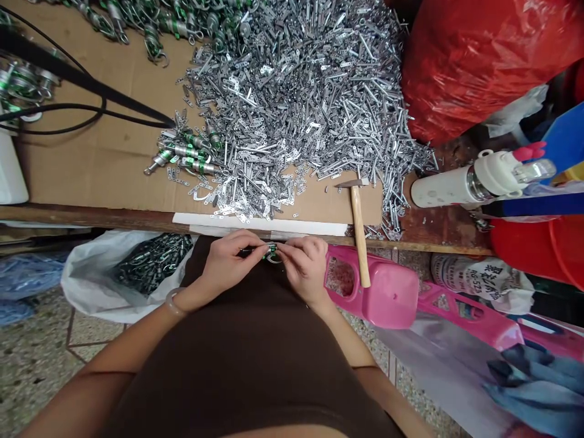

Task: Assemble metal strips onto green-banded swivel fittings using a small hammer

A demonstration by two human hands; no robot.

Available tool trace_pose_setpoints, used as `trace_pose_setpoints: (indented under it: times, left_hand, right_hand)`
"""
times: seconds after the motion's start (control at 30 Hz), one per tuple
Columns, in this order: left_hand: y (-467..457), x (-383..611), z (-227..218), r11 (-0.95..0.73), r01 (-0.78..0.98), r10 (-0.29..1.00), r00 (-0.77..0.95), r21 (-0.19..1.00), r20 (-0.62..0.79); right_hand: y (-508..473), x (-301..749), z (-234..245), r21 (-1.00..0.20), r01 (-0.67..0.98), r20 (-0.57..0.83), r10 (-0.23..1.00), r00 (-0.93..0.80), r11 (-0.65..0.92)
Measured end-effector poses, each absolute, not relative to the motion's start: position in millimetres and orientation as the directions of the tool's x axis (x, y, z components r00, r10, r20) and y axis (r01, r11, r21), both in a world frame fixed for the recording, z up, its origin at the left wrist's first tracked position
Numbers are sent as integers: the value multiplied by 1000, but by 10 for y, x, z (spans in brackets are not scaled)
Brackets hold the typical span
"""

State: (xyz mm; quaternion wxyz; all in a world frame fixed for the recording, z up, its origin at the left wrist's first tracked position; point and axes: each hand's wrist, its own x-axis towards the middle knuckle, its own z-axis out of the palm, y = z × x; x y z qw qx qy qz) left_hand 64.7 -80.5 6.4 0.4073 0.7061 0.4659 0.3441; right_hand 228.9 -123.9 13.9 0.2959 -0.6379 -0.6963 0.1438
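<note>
My left hand [235,258] and my right hand [303,261] meet just below the table's front edge, fingertips pinched from both sides on a small metal fitting with green parts [272,250]. A curved metal piece shows on it; the fingers cover the rest. Beyond my hands spreads a large heap of small metal strips and pins [296,91]. Several silver-and-green fittings [191,152] lie at the heap's left side. A hammer [359,237] with a wooden handle rests to the right, its head on the cardboard and its handle jutting past the edge.
A white sack of dark metal parts [152,261] stands below the table at left. More green fittings [150,30] lie at the back left, near black cables [91,79]. On the right are a white bottle [447,187], a red bag [483,61] and pink plastic pieces [392,295].
</note>
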Motion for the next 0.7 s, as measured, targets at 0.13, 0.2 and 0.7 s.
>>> trace_pose_setpoints:
  times: [0.13, 0.2, 0.7]
  left_hand:
    - [-803, 641, 61, -297, 376, 908, 396, 878, 138]
    - [-804, 627, 53, -342, 389, 890, 427, 855, 162]
    - [-802, 510, -403, -787, 534, 616, 644, 310, 454]
  right_hand:
    - [-1220, 2302, 153, -558, 818, 205, 978, -26, 139]
    - [-1207, 2304, 152, -610, 781, 140, 988, -60, 134]
    - [-1013, 2264, 38, -621, 770, -263, 965, -28, -147]
